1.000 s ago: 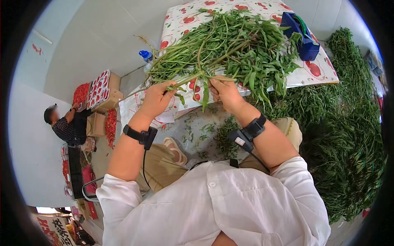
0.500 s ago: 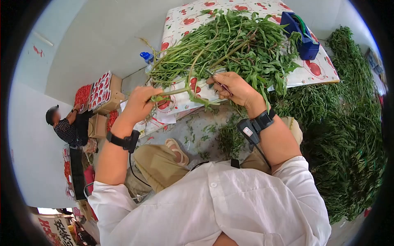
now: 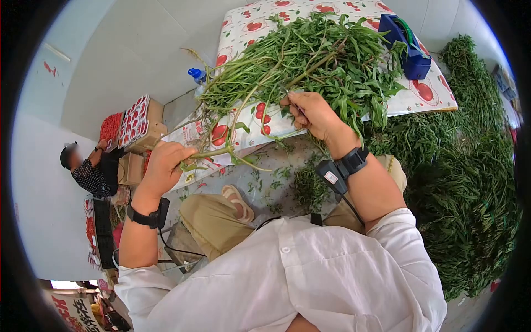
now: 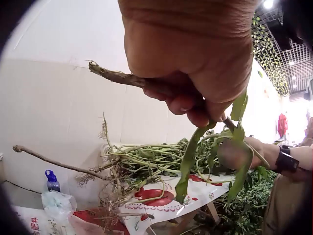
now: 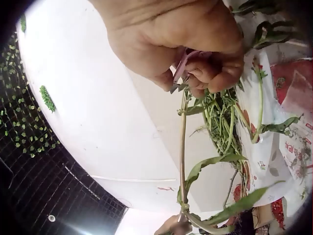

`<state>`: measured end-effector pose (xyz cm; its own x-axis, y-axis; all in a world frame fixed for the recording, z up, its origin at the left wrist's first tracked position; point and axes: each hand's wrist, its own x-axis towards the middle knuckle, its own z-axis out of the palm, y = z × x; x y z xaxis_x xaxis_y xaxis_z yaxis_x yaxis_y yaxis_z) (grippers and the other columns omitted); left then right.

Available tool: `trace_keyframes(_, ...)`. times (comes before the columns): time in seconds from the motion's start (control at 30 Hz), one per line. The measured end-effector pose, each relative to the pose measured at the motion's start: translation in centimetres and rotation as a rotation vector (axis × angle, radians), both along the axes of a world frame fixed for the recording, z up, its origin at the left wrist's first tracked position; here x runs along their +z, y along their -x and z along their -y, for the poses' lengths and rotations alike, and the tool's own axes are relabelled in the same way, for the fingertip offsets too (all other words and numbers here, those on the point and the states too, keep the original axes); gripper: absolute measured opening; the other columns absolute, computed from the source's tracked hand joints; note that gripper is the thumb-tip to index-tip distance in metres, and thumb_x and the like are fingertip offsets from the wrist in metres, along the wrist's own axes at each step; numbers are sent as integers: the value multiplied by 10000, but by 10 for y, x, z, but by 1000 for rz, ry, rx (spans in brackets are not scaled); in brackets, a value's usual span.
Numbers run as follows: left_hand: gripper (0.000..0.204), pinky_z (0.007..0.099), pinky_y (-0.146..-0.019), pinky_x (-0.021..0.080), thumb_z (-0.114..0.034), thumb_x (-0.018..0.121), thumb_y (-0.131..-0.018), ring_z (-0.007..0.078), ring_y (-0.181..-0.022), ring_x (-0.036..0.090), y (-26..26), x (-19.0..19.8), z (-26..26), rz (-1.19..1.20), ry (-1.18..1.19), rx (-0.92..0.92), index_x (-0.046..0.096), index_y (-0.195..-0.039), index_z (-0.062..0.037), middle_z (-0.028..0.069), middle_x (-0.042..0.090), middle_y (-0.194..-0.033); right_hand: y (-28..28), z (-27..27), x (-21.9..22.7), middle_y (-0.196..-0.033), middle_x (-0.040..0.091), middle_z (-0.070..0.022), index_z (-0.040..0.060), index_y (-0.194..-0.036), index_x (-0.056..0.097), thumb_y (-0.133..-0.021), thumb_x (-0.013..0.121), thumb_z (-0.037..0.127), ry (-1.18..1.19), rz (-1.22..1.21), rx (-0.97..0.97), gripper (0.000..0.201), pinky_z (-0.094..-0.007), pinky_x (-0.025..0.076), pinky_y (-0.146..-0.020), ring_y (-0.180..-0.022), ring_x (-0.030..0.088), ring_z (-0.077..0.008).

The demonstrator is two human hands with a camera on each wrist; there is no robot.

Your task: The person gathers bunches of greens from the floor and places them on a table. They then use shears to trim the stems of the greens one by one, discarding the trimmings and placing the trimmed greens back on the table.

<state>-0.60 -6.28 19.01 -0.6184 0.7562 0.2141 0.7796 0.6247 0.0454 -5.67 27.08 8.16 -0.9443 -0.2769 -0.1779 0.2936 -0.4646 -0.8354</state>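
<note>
In the head view my left hand (image 3: 168,163) grips a thick green plant stem (image 3: 213,153) left of the table's front edge. Its woody cut end (image 4: 115,76) sticks out behind the fist in the left wrist view, while leafy side shoots hang from the front. My right hand (image 3: 315,113) is at the front edge of the leafy pile, fingers curled round a small knife (image 5: 182,68) with a pinkish handle. Most of that knife is hidden by the fingers; its short blade shows by the thumb, overlapping a thin shoot. Behind lies a heap of cut leafy stems (image 3: 310,61).
The heap covers much of a table (image 3: 426,105) with a red-printed cloth. A blue tape dispenser (image 3: 406,50) stands at its right, a blue-capped bottle (image 3: 196,74) at its left. Greenery (image 3: 464,210) covers the floor at right. A person (image 3: 86,171) sits far left beside red goods.
My left hand has drawn the stem left and toward my body, away from the heap. My right hand, earlier close to the left one, has moved apart to the right, still holding the knife.
</note>
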Motion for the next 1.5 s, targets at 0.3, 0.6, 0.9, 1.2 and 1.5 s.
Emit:
trace_keyframes(0.3,383,336,-593,332,20,607,-569,204,-648,501,-22,9,6,-148,206,-64,596,-928,-114,12,489,-671,16,10,6,-577,373,10,0,-863,529,-909,455,257,-53,68,-110,271,-264,316,-442,-421,308,-91)
trace_keyframes(0.6,331,319,-585,338,-12,620,-580,188,-636,490,-31,10,15,-166,188,-68,602,-894,-116,-3,481,-666,29,12,12,-592,369,8,-2,-842,539,-902,466,270,-265,143,-5,287,-276,298,-431,-423,297,-96)
trace_keyframes(0.9,252,318,-586,339,-58,610,-621,182,-636,482,-32,2,26,-177,175,-77,598,-868,-107,-4,473,-663,42,20,23,-579,348,0,13,-791,523,-897,485,271,-364,235,68,282,-292,280,-430,-427,269,-108)
trace_keyframes(1.2,205,324,-596,341,-78,616,-655,187,-630,485,-27,-3,32,-169,167,-78,593,-857,-104,2,494,-664,44,17,28,-577,362,4,25,-769,532,-888,494,263,-375,244,126,269,-288,279,-423,-427,274,-100)
trace_keyframes(1.5,203,309,-591,339,-64,575,-641,174,-639,482,-25,0,28,-195,151,-120,576,-840,-99,-6,497,-676,51,21,31,-584,395,15,47,-762,540,-888,488,296,-428,252,146,284,-255,305,-427,-436,303,-88)
